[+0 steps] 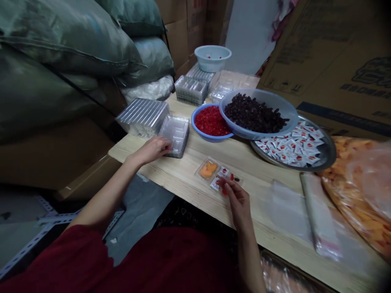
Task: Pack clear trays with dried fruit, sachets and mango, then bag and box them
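A clear divided plastic tray [198,174] lies on the table in front of me. It holds orange dried-fruit-like pieces [209,169] on its left, small printed white sachets [214,184] in the middle, and a few red pieces and one dark piece on its right. My right hand [236,197] hovers over this right part, thumb and fingers pinched together; whatever is between them is too small to make out. Further left, the curled fingers of my left hand [157,148] grip the near corner of a stack of clear plastic trays [175,132].
Behind stand a blue bowl of red pieces [212,121], a larger bowl of dark dried fruit [255,114] and a metal basin of sachets [293,146]. More tray stacks [191,89] are at the back left. Clear bags [319,215] and a sack of orange pieces [351,175] lie right.
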The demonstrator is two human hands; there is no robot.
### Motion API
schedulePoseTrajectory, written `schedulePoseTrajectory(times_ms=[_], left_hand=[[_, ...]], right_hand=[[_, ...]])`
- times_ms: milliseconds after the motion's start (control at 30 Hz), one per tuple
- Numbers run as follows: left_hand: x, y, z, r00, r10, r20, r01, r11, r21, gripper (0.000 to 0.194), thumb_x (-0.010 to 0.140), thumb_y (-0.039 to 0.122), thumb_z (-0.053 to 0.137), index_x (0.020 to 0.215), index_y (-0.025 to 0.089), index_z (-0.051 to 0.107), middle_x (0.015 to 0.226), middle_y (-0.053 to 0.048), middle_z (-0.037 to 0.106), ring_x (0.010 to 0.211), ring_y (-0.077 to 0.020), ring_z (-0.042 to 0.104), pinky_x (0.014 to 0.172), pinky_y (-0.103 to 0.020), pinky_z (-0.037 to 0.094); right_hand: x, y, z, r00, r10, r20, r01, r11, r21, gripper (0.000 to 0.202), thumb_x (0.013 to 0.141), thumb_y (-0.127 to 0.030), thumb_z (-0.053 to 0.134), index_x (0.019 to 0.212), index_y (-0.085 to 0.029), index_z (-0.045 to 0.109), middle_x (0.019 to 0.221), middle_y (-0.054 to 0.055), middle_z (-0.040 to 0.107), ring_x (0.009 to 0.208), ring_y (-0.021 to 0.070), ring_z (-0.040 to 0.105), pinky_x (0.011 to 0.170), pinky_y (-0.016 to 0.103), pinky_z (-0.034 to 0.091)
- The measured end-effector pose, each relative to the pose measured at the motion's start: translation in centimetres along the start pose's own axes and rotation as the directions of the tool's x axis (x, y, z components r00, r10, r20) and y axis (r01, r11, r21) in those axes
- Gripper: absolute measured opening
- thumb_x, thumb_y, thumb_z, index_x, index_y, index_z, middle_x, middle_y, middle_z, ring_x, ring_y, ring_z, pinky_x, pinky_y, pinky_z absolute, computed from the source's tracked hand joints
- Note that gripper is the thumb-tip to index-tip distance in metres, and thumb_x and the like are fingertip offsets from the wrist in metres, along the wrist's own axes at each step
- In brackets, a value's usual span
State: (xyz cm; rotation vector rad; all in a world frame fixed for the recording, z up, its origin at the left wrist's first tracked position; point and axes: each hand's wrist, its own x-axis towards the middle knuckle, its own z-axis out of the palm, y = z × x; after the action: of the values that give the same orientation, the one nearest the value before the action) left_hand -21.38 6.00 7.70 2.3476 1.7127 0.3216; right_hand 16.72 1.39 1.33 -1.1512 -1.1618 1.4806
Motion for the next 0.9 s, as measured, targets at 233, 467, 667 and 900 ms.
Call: schedulePoseTrajectory(times_ms=[233,467,667,900], left_hand=[[1.0,-0.7,-1.1,0.983,-0.026,0.181,0.066,0.973,-0.220,0.023,0.092,0.038,0.060,0.087,0.018,0.068,0.080,-0.002,0.068,0.073,-0.0155,0.058,0.068,-0.026,0.038],[2.5,-1.9,-1.0,0.969,0.019,0.245,0.041,0.970,-0.241,0.022,0.091,0.034,0.059,0.085,0.018,0.073,0.078,-0.003,0.070,0.073,-0.0162,0.060,0.071,-0.026,0.039],[2.6,-1.5,-0.9,0.965,0.076,0.251,-0.041,0.989,-0.143,0.021,0.094,0.028,0.054,0.086,0.019,0.071,0.082,-0.004,0.071,0.076,-0.0170,0.061,0.072,-0.027,0.039],[1.7,-0.6,-0.8,0.974,0.123,0.191,-0.112,0.991,-0.067,0.024,0.099,0.024,0.045,0.086,0.018,0.064,0.088,-0.007,0.066,0.075,-0.0172,0.057,0.068,-0.028,0.037]], right_hand=[[0.8,-0.3,2.3,0.995,-0.035,0.091,0.037,0.999,-0.018,0.033,0.088,-0.048,0.073,0.110,-0.024,0.078,0.111,0.009,0.078,0.109,0.0265,0.071,0.108,0.050,0.049],[1.4,-0.2,5.4,0.986,-0.048,0.157,0.046,0.999,0.018,0.029,0.089,-0.045,0.073,0.108,-0.025,0.078,0.107,0.007,0.077,0.103,0.0230,0.071,0.103,0.046,0.052],[1.5,0.3,6.5,0.979,-0.051,0.199,0.051,0.999,0.006,0.029,0.090,-0.045,0.071,0.109,-0.024,0.077,0.106,0.007,0.077,0.101,0.0218,0.070,0.101,0.044,0.053],[2.0,-0.1,8.3,0.972,-0.055,0.230,0.054,0.998,0.011,0.027,0.091,-0.044,0.069,0.107,-0.024,0.077,0.104,0.006,0.077,0.100,0.0212,0.071,0.099,0.041,0.054]])
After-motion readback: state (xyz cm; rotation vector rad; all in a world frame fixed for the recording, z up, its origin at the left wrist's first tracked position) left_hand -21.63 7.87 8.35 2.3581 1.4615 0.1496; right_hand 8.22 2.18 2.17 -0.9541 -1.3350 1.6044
